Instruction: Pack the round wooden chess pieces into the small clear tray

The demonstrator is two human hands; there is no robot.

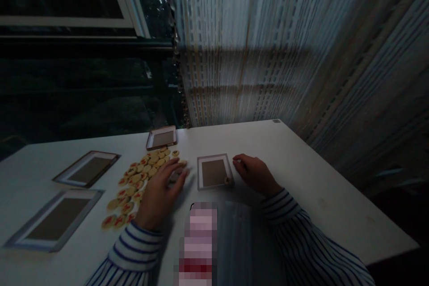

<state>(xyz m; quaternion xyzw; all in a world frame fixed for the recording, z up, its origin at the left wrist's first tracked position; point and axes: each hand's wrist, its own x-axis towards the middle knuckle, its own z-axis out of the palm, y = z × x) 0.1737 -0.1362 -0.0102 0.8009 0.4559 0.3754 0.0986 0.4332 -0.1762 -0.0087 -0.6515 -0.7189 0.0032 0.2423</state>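
Note:
My left hand hovers at the right side of a pile of Chinese chess pieces, round, cream-coloured discs, several with red characters. Between its thumb and index fingertip is one Chinese chess piece, slightly blurred. To the right lies a shallow clear square box with a brown-grey middle. A single disc with a dark mark sits in its lower right corner. Just beyond the box's right edge rests my right hand, its fingers curled together and nothing visible in them.
Two similar flat boxes, one brown-rimmed and one pale, lie on the left of the white table. Another box stands behind the pile. A pixelated phone-like object is nearest me. Beyond the table hangs a string curtain.

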